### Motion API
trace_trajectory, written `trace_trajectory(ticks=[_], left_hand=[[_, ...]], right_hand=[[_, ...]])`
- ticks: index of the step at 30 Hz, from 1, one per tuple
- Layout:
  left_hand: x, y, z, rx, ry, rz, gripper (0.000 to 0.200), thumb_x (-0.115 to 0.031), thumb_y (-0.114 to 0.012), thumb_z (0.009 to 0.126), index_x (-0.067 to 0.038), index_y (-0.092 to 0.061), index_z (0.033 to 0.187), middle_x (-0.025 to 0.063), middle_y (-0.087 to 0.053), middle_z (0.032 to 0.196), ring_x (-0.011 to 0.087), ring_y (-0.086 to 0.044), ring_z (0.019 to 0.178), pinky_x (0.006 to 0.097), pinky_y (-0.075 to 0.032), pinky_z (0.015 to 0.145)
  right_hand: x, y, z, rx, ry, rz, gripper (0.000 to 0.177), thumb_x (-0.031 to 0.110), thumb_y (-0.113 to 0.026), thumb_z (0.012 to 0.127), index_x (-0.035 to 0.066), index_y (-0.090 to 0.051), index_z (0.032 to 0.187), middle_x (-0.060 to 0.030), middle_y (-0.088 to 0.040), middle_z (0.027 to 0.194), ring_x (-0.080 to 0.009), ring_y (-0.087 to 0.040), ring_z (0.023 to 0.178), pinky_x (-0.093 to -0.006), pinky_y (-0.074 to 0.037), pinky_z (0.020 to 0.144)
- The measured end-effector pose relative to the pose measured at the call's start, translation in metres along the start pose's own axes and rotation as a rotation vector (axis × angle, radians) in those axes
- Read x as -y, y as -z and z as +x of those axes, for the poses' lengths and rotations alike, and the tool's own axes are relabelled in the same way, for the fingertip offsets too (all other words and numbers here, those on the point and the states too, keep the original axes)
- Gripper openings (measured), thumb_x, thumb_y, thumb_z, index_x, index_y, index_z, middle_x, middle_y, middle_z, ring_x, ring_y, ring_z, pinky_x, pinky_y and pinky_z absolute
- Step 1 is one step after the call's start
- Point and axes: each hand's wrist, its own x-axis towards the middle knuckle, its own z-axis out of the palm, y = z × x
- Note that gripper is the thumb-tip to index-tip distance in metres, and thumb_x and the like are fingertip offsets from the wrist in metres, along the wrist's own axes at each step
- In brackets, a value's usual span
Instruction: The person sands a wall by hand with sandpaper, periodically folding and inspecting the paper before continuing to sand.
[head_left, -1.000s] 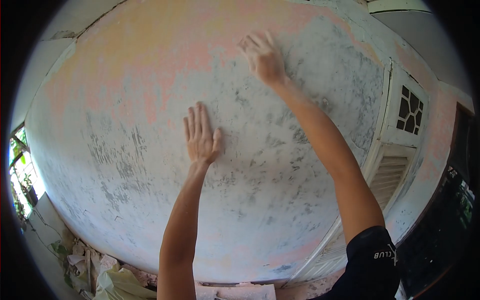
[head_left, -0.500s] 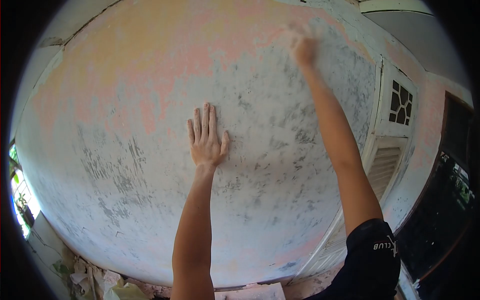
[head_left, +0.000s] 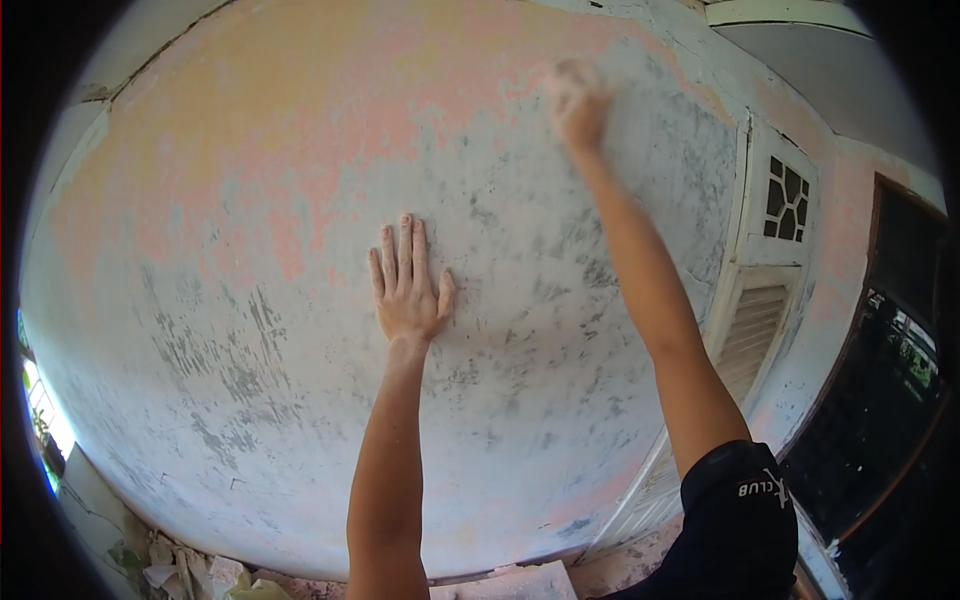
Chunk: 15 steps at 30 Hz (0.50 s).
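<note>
My left hand (head_left: 408, 292) lies flat against the wall (head_left: 330, 370), its fingers spread and pointing up, with pale dust on them. Higher up and to the right, my right hand (head_left: 580, 100) is at the wall where pink paint meets the grey patches. Motion smears its fingers, and whether it holds anything cannot be made out. Yellow and pink paint covers the upper wall, while the lower part is whitish with dark scraped marks.
A white louvred door (head_left: 757, 320) with a patterned vent stands at the right, beside a dark window (head_left: 870, 400). Debris (head_left: 190, 572) lies along the wall's foot at the lower left. A pale board (head_left: 520, 583) is at the bottom.
My right hand has moved left and slightly down across the wall. My left hand stays flat on the same spot, while the whole view has shifted slightly.
</note>
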Motion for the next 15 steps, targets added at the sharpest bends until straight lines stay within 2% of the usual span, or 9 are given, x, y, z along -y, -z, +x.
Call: trace_trajectory(ticks=[1, 2, 4, 5, 8, 12, 15], left_hand=[[0.0, 0.001, -0.002, 0.007, -0.006, 0.011, 0.07, -0.039, -0.043, 0.091, -0.013, -0.028, 0.154, 0.0012, -0.023, 0.161, 0.024, -0.017, 0.15, 0.0453, -0.013, 0.123], [-0.001, 0.001, -0.004, 0.011, -0.005, 0.008, 0.07, -0.039, -0.043, 0.091, -0.013, -0.028, 0.154, 0.0012, -0.023, 0.161, 0.024, -0.017, 0.15, 0.0453, -0.013, 0.123], [0.001, 0.001, -0.002, 0.019, -0.019, -0.024, 0.071, -0.037, -0.043, 0.091, -0.01, -0.025, 0.154, 0.0043, -0.02, 0.162, 0.0264, -0.014, 0.15, 0.0462, -0.009, 0.123], [0.003, 0.001, 0.001, 0.009, -0.019, -0.015, 0.071, -0.037, -0.043, 0.091, -0.01, -0.025, 0.154, 0.0043, -0.02, 0.162, 0.0264, -0.014, 0.15, 0.0462, -0.009, 0.123], [0.001, 0.0, 0.001, 0.014, -0.02, -0.023, 0.071, -0.036, -0.043, 0.091, -0.009, -0.025, 0.154, 0.0046, -0.021, 0.162, 0.027, -0.015, 0.15, 0.0466, -0.01, 0.123], [0.003, 0.002, -0.001, 0.028, -0.022, -0.03, 0.07, -0.036, -0.043, 0.091, -0.008, -0.027, 0.154, 0.0051, -0.023, 0.161, 0.0279, -0.016, 0.15, 0.0474, -0.011, 0.122], [0.002, 0.0, 0.002, 0.013, -0.018, -0.032, 0.07, -0.036, -0.043, 0.092, -0.008, -0.027, 0.154, 0.0048, -0.023, 0.161, 0.0279, -0.016, 0.15, 0.0475, -0.011, 0.122]], right_hand=[[0.017, 0.003, -0.013, -0.014, 0.078, 0.216, 0.048, 0.008, -0.065, 0.077, 0.029, -0.069, 0.12, -0.0011, -0.066, 0.122, -0.0285, -0.049, 0.125, -0.0665, -0.017, 0.114], [0.013, 0.008, -0.012, -0.009, 0.078, 0.215, 0.048, 0.008, -0.065, 0.077, 0.029, -0.069, 0.12, -0.0011, -0.066, 0.122, -0.0285, -0.049, 0.125, -0.0665, -0.017, 0.114], [-0.007, 0.021, 0.005, 0.01, 0.263, 0.0, 0.035, 0.014, -0.057, 0.087, 0.029, -0.073, 0.114, -0.0021, -0.069, 0.118, -0.0302, -0.056, 0.119, -0.0663, -0.018, 0.113], [-0.018, 0.022, 0.023, 0.026, 0.15, -0.095, 0.031, 0.015, -0.056, 0.09, 0.026, -0.073, 0.113, -0.0023, -0.069, 0.118, -0.0314, -0.055, 0.121, -0.0646, -0.018, 0.114], [-0.041, 0.014, 0.052, -0.039, 0.044, -0.212, 0.028, 0.017, -0.057, 0.092, 0.026, -0.073, 0.112, -0.0015, -0.07, 0.118, -0.0309, -0.055, 0.122, -0.0647, -0.018, 0.114], [-0.011, 0.027, -0.015, -0.012, 0.033, -0.004, 0.027, 0.021, -0.054, 0.094, 0.03, -0.073, 0.112, -0.001, -0.069, 0.119, -0.0289, -0.051, 0.127, -0.0669, -0.017, 0.113], [-0.019, 0.031, 0.005, 0.031, 0.125, -0.058, 0.026, 0.022, -0.053, 0.095, 0.029, -0.074, 0.109, -0.0024, -0.07, 0.118, -0.0294, -0.053, 0.125, -0.0665, -0.017, 0.113]])
